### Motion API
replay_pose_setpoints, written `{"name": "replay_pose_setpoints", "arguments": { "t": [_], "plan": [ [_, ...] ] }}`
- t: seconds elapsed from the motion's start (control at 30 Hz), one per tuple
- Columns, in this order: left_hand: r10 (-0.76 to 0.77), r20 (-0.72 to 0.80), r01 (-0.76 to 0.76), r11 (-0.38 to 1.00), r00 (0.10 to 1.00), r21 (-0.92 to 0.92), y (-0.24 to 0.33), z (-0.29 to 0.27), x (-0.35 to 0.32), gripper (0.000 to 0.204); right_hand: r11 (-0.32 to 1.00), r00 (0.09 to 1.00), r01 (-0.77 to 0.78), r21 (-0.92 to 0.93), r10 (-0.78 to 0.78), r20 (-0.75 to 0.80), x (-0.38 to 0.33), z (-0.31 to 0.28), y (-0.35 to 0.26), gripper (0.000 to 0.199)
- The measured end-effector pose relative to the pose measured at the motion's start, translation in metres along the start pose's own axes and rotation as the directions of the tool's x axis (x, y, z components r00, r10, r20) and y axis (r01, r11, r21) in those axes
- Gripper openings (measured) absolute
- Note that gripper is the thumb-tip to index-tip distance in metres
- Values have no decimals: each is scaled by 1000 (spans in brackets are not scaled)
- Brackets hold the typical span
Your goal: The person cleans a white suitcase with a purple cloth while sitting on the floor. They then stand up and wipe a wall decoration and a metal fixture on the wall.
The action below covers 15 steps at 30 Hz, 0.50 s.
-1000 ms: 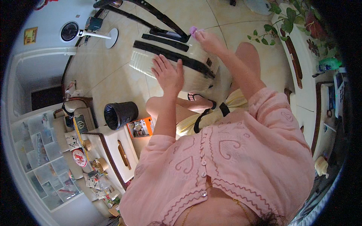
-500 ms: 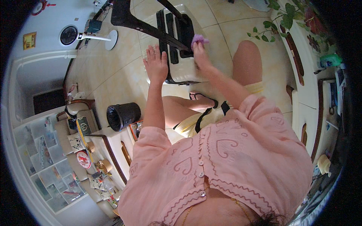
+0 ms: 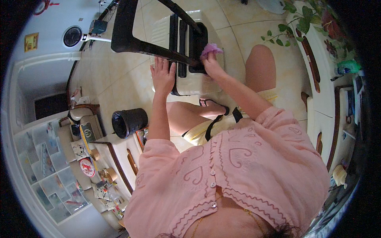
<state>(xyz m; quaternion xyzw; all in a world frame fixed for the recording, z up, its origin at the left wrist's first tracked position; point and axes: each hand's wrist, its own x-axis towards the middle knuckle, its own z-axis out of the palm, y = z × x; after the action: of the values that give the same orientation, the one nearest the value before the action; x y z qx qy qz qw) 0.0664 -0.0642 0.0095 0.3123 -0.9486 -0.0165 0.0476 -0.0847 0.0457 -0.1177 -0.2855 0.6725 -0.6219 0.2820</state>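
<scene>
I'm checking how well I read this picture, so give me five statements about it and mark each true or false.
1. The right hand holds a purple cloth. True.
2. The suitcase has its handle pulled out. True.
3. The left hand grips the handle. False: the left hand rests open on the suitcase.
4. The bin is white. False: the bin is black.
5. A fan stands left of the suitcase. True.

The cream suitcase (image 3: 194,84), its shell ribbed and banded with black strips, stands on the tiled floor (image 3: 115,81) with its black handle (image 3: 122,33) pulled out. A crumpled purple cloth (image 3: 211,50) is bunched just beside the handle's base
</scene>
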Motion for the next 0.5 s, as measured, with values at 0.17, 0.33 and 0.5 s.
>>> {"name": "replay_pose_setpoints", "arguments": {
  "t": [0.17, 0.33, 0.5],
  "plan": [
    [-10, -87, 6, 999, 996, -50, 8, 0, -7, 56, 984, 989, -106, -144, 89, -119, 60, -14, -25, 57],
    [-10, -84, 10, 1000, 996, -6, 19, -3, 2, 56, 963, 948, 156, -222, -208, -239, 75, -8, -1, 57],
    [-55, -87, 55, 998, 995, -12, 10, 3, -6, 55, 966, 971, 234, -112, -226, 78, -9, -29, -43, 47]
  ]
}}
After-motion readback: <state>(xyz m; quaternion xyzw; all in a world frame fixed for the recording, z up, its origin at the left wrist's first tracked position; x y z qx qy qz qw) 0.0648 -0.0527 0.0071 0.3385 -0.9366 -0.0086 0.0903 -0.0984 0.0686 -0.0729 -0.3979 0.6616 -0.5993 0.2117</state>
